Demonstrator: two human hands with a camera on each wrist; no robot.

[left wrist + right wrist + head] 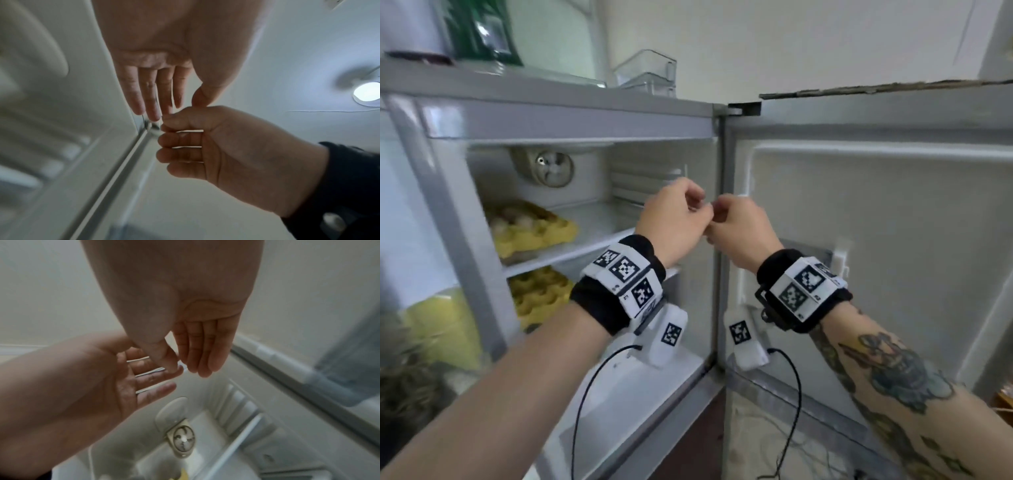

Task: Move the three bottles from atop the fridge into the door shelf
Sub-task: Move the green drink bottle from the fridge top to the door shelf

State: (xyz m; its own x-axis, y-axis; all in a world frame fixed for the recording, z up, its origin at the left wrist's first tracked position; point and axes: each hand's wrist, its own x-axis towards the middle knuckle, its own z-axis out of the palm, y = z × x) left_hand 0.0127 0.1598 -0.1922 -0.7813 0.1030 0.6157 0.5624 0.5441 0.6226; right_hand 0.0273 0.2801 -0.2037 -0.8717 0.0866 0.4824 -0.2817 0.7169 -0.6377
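Note:
On top of the fridge (571, 113), at the far left, stand a green bottle (482, 31) and a pale grey container (414, 27), both cut off by the frame; no third bottle shows. A clear plastic shelf bin (645, 73) sits further right on the fridge top. The open door (876, 240) shows a bare inner liner. My left hand (698, 205) and right hand (722, 212) meet in front of the hinge side, fingertips touching. In the wrist views the left hand (160, 91) has nearly straight fingers and the right hand (195, 345) hangs loosely curled. Neither holds anything.
Two yellow egg trays (530, 226) (537, 294) lie on the inner shelves, and a round fan housing (551, 168) sits on the back wall. A white bracket (840, 253) sticks out of the door liner. Black cables hang from both wrist units.

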